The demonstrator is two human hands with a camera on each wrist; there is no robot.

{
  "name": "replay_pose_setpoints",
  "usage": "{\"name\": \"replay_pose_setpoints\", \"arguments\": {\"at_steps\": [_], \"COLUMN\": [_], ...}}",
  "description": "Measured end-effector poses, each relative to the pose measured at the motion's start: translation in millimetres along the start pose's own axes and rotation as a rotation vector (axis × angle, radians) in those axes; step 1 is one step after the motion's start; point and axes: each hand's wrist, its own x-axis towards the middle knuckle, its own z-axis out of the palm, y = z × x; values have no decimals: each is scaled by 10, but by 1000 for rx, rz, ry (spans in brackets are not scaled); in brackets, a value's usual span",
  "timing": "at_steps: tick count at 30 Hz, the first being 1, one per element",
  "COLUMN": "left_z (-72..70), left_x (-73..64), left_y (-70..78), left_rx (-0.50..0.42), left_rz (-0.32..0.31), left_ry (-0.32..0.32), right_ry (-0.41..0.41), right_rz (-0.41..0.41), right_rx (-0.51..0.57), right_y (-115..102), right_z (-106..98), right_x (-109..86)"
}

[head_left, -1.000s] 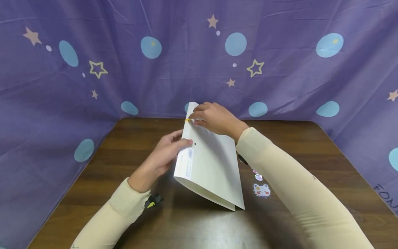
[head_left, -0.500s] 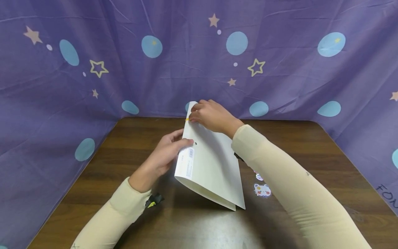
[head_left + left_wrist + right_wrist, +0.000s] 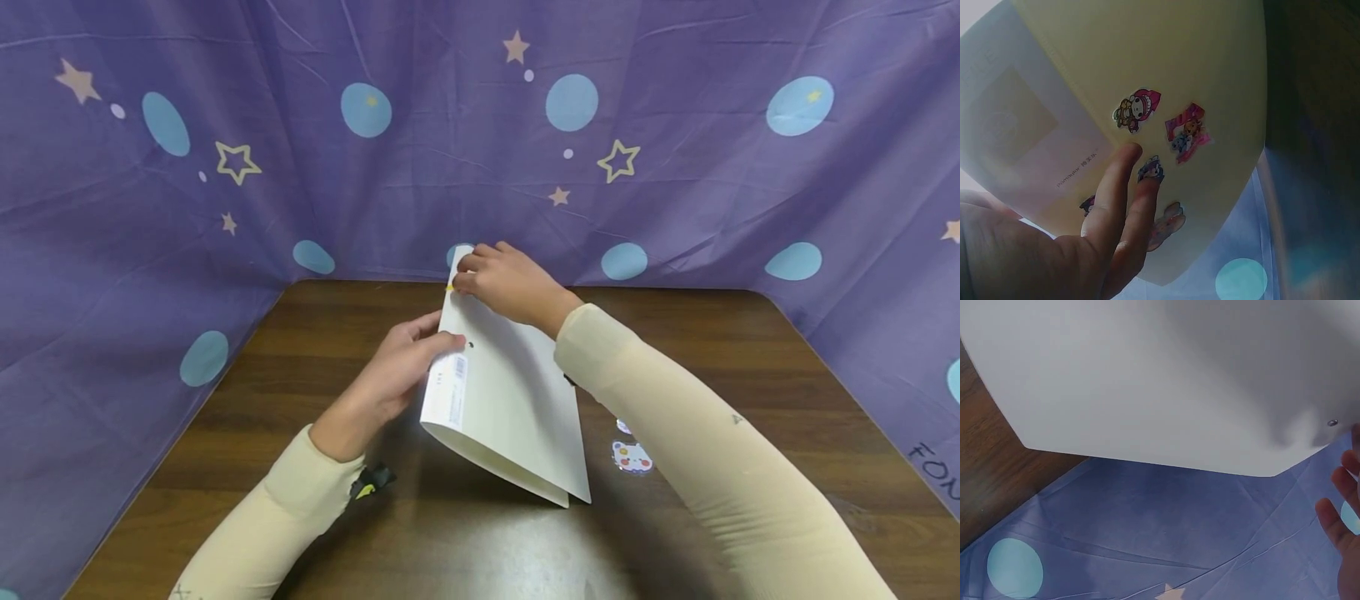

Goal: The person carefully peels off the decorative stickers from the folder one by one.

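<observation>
A cream file folder (image 3: pixel 517 400) stands tilted over the table, its lower corners near the wood. My left hand (image 3: pixel 393 367) grips it by the spine, thumb on the near face beside a small dark rivet. In the left wrist view my fingers (image 3: pixel 1125 206) lie along the other face, among several cartoon stickers (image 3: pixel 1136 110). My right hand (image 3: pixel 513 283) bends its fingers at the upper spine, right beside a small yellow piece (image 3: pixel 450 288). I cannot tell whether these fingers pinch or press it. A barcode label (image 3: pixel 456 390) shows low on the spine.
On the brown wooden table (image 3: pixel 712 358), right of the folder, lies a bear-face sticker (image 3: pixel 632 457), with another partly hidden by the right sleeve (image 3: pixel 675 417). A purple curtain (image 3: pixel 480 125) with stars and blue dots hangs behind and along both sides.
My right hand has shifted slightly left along the upper spine, and its fingers have drawn closer together at the yellow piece. The left hand and the folder stay nearly still.
</observation>
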Motion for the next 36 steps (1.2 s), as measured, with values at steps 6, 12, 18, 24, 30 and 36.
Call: {"name": "replay_pose_setpoints", "arguments": {"at_steps": [6, 12, 18, 24, 30, 36], "left_z": [5, 11, 7, 2, 1, 1], "left_x": [4, 14, 14, 12, 13, 13], "left_y": [-12, -22, -22, -20, -21, -26], "left_rx": [-4, -3, 0, 2, 1, -3], "left_rz": [0, -1, -9, -11, -12, -7], "left_ry": [-6, -14, -17, -25, -22, -17], "right_ry": [-25, -66, -44, -15, -10, 43], "right_rz": [-5, 38, 105, 152, 204, 243], "right_rx": [-65, -49, 59, 142, 225, 316], "right_y": [-48, -43, -28, -26, -17, 36], "right_z": [15, 53, 98, 100, 82, 105], "right_x": [9, 29, 38, 47, 54, -16]}}
